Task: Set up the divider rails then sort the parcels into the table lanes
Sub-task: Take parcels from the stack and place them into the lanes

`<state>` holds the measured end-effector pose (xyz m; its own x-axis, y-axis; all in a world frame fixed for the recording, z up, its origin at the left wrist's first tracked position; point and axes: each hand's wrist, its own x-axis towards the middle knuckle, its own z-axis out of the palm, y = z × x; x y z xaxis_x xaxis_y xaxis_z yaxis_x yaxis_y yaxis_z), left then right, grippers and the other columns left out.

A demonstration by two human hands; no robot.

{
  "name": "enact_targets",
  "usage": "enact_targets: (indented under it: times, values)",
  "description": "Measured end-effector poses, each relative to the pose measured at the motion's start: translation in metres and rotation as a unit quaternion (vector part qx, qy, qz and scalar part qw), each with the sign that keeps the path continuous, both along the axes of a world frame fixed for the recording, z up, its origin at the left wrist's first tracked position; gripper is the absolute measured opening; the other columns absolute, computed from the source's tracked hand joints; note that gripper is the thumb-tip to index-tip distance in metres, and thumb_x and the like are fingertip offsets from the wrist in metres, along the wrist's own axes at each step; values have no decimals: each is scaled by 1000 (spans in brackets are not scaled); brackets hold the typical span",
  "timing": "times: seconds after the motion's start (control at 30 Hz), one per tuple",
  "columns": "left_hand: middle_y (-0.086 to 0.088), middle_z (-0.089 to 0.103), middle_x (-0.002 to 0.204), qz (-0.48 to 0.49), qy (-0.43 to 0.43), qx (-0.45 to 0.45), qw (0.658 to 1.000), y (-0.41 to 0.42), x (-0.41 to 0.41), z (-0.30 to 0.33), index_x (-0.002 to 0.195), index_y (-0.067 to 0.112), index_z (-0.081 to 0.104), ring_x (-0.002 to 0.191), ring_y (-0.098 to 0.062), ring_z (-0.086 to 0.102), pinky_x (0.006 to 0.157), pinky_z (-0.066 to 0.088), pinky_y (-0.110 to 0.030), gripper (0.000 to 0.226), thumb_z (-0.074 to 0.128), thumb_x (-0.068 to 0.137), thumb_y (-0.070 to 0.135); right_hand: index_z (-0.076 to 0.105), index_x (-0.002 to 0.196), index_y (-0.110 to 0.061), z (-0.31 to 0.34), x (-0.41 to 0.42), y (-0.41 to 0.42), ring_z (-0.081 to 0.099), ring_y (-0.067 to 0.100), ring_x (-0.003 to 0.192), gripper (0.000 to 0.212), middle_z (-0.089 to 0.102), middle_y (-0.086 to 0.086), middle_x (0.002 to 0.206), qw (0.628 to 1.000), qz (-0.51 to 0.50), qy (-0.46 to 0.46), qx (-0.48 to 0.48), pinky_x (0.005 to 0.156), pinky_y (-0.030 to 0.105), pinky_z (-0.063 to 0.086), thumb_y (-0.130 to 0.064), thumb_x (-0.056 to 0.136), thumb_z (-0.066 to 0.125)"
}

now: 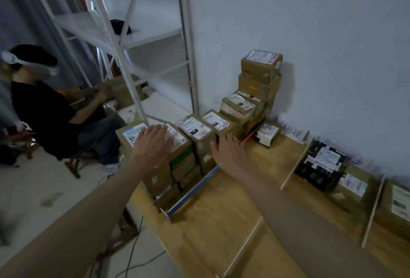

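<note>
Parcel-sorting room: labelled cardboard parcels (190,144) stacked on wooden surface (213,222) with divider rails (295,164); bare white metal shelving (124,40) at 11 o'clock.

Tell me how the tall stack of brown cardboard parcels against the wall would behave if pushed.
The tall stack of brown cardboard parcels would probably topple: it is narrow and its boxes sit unevenly. The boxes look rigid, so they would likely slide rather than crumple.
</note>
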<state>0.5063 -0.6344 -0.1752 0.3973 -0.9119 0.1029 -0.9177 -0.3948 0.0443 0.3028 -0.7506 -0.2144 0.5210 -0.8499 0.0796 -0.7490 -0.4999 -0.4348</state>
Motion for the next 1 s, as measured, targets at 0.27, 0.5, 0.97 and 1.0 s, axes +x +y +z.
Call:
enact_targets:
  times: [0.27, 0.5, 0.97, 1.0]
  values:
    - [-12, 33, 152, 115, 17, -32, 993, 25, 83, -11, 146, 15, 36, 140, -30, 29, 116, 26, -46, 52, 36, 101, 41, 35, 147, -17, 5, 125, 4, 44, 30, 132, 51, 48, 10, 144, 988, 141, -28, 46, 106, 46, 37, -42, 103, 32]
    - [-17, 30, 147, 256, 258, -105, 926, 20, 98, -29, 149, 9, 19, 127, -39, 44, 98, 39, -47, 66, 44, 100, 45, 46, 142, -14, -1, 181, 20, 46, 29, 132, 57, 51, 11, 143, 954, 151, -65, 252, 105, 43, 36, -48, 103, 24]
    - [-11, 59, 134, 111, 391, -167, 898, -28, 136, 47, 148, 16, 33, 108, -30, 65, 94, 53, -51, 60, 52, 98, 44, 61, 118, -12, 68, 198, 12, 64, 20, 99, 56, 67, 3, 105, 946, 52, -131, 291, 87, 35, 49, -54, 103, 27]
    - [-11, 58, 136, 82, 394, -163, 901, -34, 132, 52, 148, 16, 35, 111, -30, 64, 96, 52, -51, 59, 50, 99, 45, 60, 120, -10, 72, 194, 10, 64, 21, 99, 56, 66, 5, 107, 952, 27, -134, 275, 87, 35, 50, -52, 104, 26]
